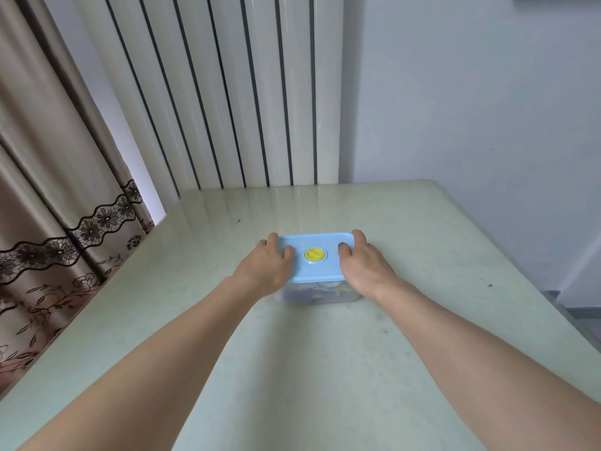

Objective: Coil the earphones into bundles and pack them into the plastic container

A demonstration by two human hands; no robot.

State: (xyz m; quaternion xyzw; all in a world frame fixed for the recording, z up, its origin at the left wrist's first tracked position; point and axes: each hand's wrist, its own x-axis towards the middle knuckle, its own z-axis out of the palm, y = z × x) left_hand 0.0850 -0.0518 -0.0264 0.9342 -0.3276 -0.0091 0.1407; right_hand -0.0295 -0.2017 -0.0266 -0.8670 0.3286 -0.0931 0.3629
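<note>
Both hands are on the plastic container (320, 294) now; it sits on the pale table (325, 369), lid on. Left hand (265, 268) wraps the left end, fingers curled over the far edge and thumb pressing the blue lid (312, 270); right hand (366, 268) mirrors it on the right end, fingers hooked over the far corner, thumb down on the lid. Between the two thumbs sits a yellow round knob (314, 254); below the thumbs, through the clear wall, pale and purplish shapes show inside, too blurred to name; a ring (260, 243) shows on a left finger.
</note>
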